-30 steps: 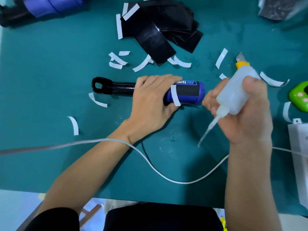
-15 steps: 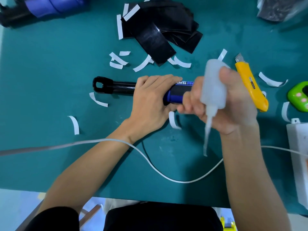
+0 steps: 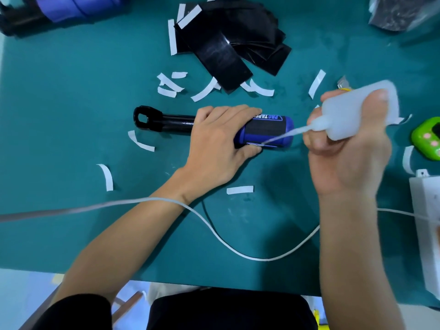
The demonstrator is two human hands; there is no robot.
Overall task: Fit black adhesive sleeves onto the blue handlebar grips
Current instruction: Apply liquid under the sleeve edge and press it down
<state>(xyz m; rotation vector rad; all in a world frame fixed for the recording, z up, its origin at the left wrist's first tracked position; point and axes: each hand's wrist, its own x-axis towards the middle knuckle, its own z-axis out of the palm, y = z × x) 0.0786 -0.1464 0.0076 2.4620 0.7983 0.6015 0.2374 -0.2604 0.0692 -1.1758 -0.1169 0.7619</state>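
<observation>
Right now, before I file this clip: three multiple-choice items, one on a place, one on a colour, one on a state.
1. Where do the black sleeves lie relative to the blue grip? A. beyond it B. nearer the person C. under it
2. The table is: A. red B. teal C. white
3. The right hand is: A. flat, empty B. holding scissors C. gripping a squeeze bottle
1 A: the pile lies toward the view's top, past the grip the left hand holds. 2 B: its bare surface is teal. 3 C: fingers wrap the bottle, nozzle pointing at the grip.
</observation>
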